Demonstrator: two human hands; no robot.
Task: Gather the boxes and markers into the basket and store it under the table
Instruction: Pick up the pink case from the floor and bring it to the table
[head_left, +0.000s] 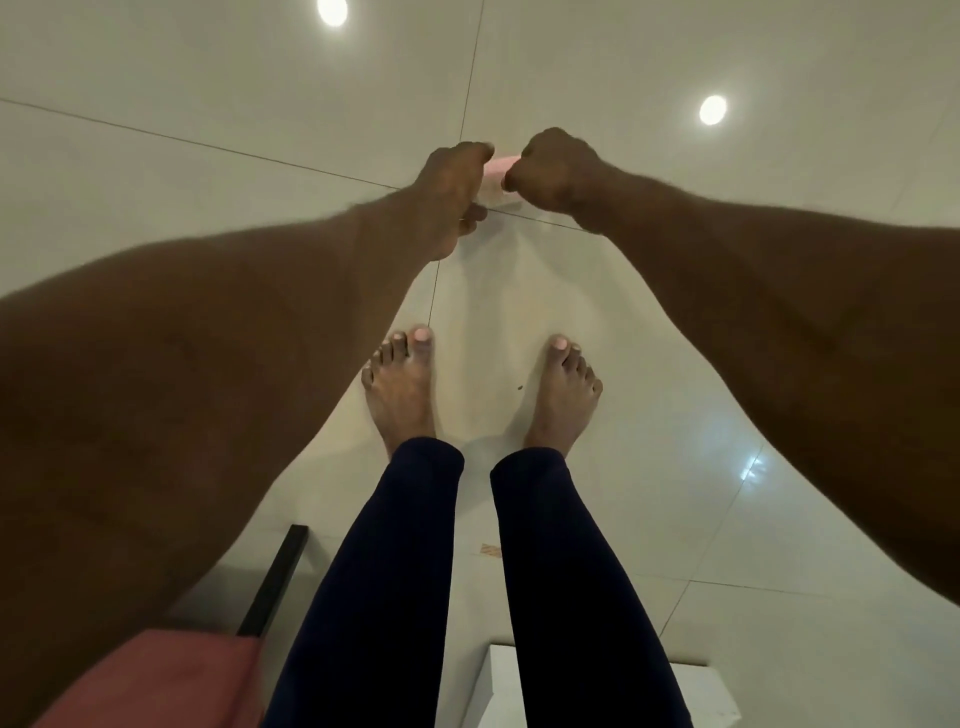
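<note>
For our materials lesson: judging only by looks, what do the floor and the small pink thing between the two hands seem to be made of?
The floor looks like glazed ceramic or polished stone tile: thin grout lines divide it and it mirrors ceiling lights as bright spots.

The pink thing, between the left hand and right hand, looks matte and opaque, perhaps card or plastic; too little shows to decide.

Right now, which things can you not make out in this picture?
Head view:
- Pink thing: mostly hidden between the left hand and right hand; what it is stays unclear.
- Basket, markers, table top: not in view.
- White box and red thing: cut off by the bottom edge.
</note>
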